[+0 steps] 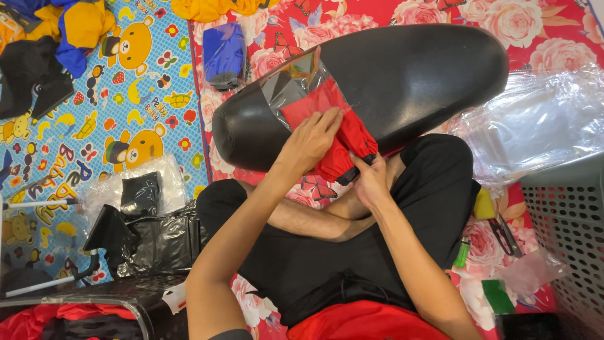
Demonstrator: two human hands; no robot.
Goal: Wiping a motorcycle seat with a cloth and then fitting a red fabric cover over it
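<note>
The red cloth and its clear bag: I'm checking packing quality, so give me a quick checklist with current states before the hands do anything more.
1. Red cloth partly inside the clear bag: ok, its upper end is under the plastic.
2. Cloth fully in: not ok, the lower end with its black edge sticks out.
3. Left hand pressing on the cloth: ok.
4. Right hand at the cloth's lower end: ok, fingers touch it.
5. Bag resting on the black seat: ok.
6. Bag free of tears: cannot tell.
</note>
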